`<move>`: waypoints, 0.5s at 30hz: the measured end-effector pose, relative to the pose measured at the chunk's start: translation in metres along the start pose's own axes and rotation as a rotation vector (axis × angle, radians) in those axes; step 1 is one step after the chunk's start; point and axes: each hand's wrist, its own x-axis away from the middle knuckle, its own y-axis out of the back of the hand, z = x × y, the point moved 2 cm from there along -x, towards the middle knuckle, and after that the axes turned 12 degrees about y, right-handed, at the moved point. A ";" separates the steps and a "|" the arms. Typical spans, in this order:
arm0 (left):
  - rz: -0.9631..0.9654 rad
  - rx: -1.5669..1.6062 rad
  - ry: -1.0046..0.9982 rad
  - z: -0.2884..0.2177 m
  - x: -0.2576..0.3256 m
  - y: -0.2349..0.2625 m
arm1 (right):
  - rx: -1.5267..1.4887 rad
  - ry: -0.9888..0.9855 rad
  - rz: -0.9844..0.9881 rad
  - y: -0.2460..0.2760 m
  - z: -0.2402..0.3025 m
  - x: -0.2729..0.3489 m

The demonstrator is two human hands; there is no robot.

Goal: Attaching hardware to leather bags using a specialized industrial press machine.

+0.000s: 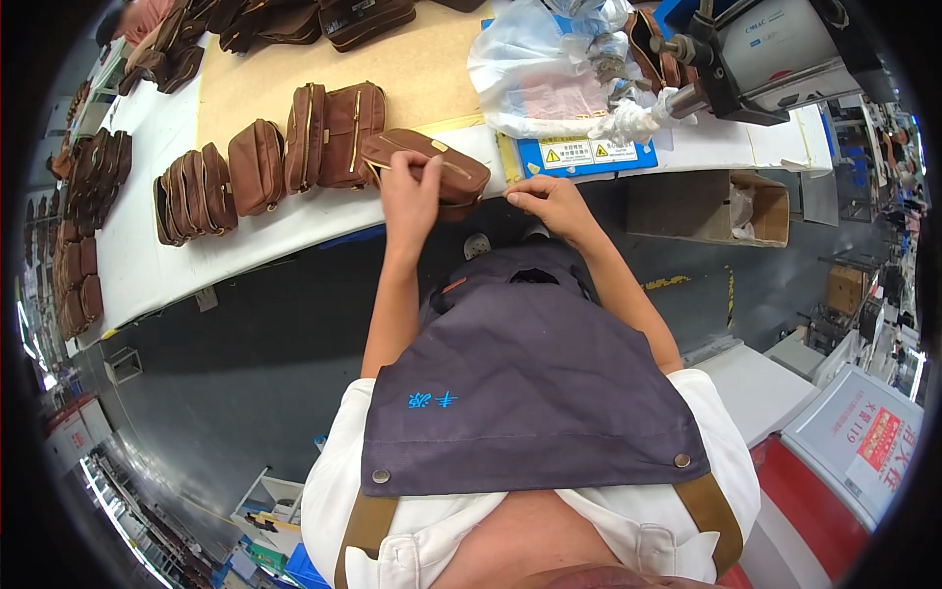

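My left hand (410, 193) grips a brown leather zip pouch (453, 169) that lies on the white table (265, 228) near its front edge; the fingers close over the pouch's near side. My right hand (549, 198) rests curled at the table's edge just right of the pouch, fingers closed, nothing visible in it. I wear a dark grey apron (530, 393) over a white shirt.
Several more brown pouches (257, 165) stand in rows along the table to the left. A tan board (392, 69) lies behind them. A clear plastic bag (549, 69) and a grey machine (785, 49) sit at the right. An open cardboard box (756, 206) stands below.
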 end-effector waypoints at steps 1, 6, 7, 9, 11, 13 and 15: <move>0.023 0.016 -0.030 0.006 -0.003 0.010 | -0.001 -0.001 -0.006 0.001 -0.004 0.004; 0.195 -0.168 -0.458 -0.039 0.010 0.059 | -0.192 -0.183 -0.210 0.015 -0.017 0.032; 0.195 -0.167 -0.461 -0.039 0.008 0.059 | -0.223 -0.211 -0.261 0.018 -0.022 0.036; 0.279 -0.553 -0.577 -0.040 0.003 0.053 | -0.222 -0.212 -0.270 0.021 -0.027 0.039; 0.282 -0.579 -0.625 -0.034 0.004 0.038 | -0.226 -0.210 -0.285 0.023 -0.026 0.036; 0.267 -0.537 -0.671 -0.021 0.005 0.022 | -0.222 -0.159 -0.218 0.019 -0.021 0.026; 0.202 -0.507 -0.696 -0.031 0.013 0.019 | -0.177 -0.119 -0.197 0.017 -0.015 0.013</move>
